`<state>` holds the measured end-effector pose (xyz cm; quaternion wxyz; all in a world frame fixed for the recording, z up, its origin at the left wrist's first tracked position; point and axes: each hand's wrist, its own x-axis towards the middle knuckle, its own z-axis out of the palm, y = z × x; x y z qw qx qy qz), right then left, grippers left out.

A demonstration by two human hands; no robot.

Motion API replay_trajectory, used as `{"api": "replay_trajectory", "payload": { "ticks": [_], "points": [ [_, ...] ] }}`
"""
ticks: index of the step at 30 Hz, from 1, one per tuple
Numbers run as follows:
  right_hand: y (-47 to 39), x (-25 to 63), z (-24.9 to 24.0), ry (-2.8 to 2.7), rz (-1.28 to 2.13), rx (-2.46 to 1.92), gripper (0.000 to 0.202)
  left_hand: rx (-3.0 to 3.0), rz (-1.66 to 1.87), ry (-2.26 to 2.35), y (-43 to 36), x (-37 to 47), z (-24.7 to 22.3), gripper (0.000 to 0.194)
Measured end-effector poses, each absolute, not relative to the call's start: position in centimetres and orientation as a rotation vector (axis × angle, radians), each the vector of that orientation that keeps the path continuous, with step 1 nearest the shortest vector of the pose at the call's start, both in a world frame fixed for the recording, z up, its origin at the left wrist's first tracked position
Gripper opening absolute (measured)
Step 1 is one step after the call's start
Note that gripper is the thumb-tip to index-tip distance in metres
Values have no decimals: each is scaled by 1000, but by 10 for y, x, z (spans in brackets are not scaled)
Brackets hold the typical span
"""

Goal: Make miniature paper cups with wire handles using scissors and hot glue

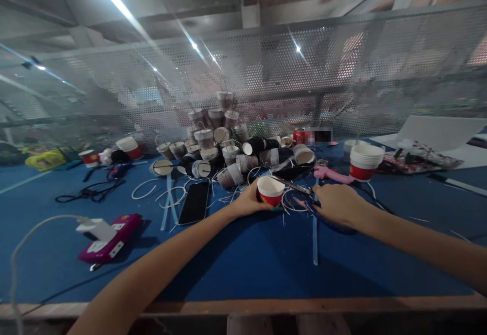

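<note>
Near the middle of the blue table, my left hand (248,201) is closed around a small red and white paper cup (271,193), its mouth tilted up. My right hand (338,202) grips a pair of scissors (327,220) with dark blue handles. The blades point left toward the cup, and one lies close to its rim; whether it touches cannot be made out. Thin white strands (291,204) lie on the table between and behind my hands. A dark smartphone (194,203) rests left of my left hand.
Wrapped paper cups (207,138) are piled at the back middle. At the right stand stacked paper cups (366,161) beside a pink glue gun (335,175). A purple power strip (127,226) with a white plug and cord lies left. A red can (299,136) stands behind.
</note>
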<state>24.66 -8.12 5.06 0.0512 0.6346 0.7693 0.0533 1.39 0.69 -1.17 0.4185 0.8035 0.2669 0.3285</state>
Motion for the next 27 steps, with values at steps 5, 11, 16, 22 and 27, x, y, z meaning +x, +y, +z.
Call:
{"api": "replay_trajectory", "payload": {
  "ticks": [5,11,16,22,27],
  "points": [
    [-80,248,46,2372,203,1910,58,1903,833,669,0,20,-10,84],
    [-85,247,48,2365,234,1942,52,1775,919,728,-6,27,-7,79],
    [-82,246,51,2354,198,1942,57,1845,887,717,-4,24,-6,76],
    [-74,245,55,2395,268,1859,60,1918,791,624,3,19,-8,68],
    [-74,243,55,2396,219,1849,59,1923,776,588,5,18,-10,69]
  ]
}}
